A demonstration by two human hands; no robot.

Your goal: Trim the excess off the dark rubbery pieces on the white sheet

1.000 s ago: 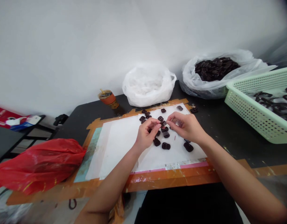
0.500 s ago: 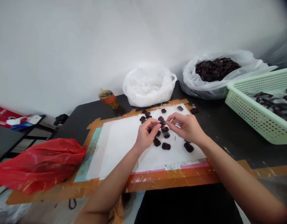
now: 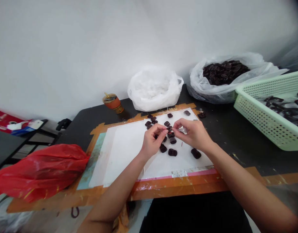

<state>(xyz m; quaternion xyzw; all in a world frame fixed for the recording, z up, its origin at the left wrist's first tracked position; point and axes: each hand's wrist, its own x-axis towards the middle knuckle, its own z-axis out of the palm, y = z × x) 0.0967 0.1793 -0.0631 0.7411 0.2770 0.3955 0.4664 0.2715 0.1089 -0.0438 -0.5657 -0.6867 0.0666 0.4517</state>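
Hands [image 3: 152, 139] [image 3: 193, 132] at apparently one dark piece [image 3: 169, 129], bare paper [image 3: 126, 152] to its left edge [image 3: 99, 158]

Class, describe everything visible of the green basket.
The green basket is pale, apparently plastic, with a rim and walls pierced by rows of small holes. It stands upright and open on the black table at the right, partly cut off by the picture's edge. Dark pieces lie inside; whether the plastic bag beside it touches is unclear.

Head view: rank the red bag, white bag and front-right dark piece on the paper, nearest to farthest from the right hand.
1. Front-right dark piece: just below the right hand.
2. White bag: behind the paper.
3. Red bag: far left.
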